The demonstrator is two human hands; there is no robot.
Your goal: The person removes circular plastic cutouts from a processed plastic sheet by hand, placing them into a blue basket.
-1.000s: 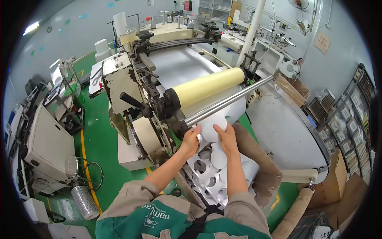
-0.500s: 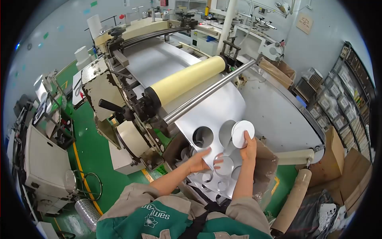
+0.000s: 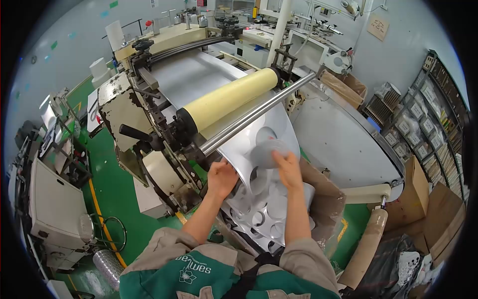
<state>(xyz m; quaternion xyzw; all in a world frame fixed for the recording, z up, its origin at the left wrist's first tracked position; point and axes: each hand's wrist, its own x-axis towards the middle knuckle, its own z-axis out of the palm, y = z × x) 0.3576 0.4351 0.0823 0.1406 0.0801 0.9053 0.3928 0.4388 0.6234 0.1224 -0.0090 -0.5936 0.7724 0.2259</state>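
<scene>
A white sheet (image 3: 279, 127) punched with round holes hangs down from under a steel roller (image 3: 254, 118) and a yellow roller (image 3: 230, 98) on the machine in front of me. My left hand (image 3: 221, 178) is closed on the sheet's left edge just below the steel roller. Further right, my right hand (image 3: 289, 170) is raised against the sheet and holds a round white disc (image 3: 266, 150), which is blurred by motion. Below my hands the punched sheet piles up (image 3: 266, 214).
A brown cardboard box (image 3: 326, 199) takes the fallen sheet. A large pale round table (image 3: 348, 144) lies to the right, with a cardboard tube (image 3: 366, 251) leaning near it. Shelves of parts (image 3: 438, 114) line the right wall. Grey cabinets (image 3: 47, 199) stand left on the green floor.
My right hand moved the disc left and up, back against the sheet near a hole. My left hand rose from the pile to the sheet's left edge under the steel roller.
</scene>
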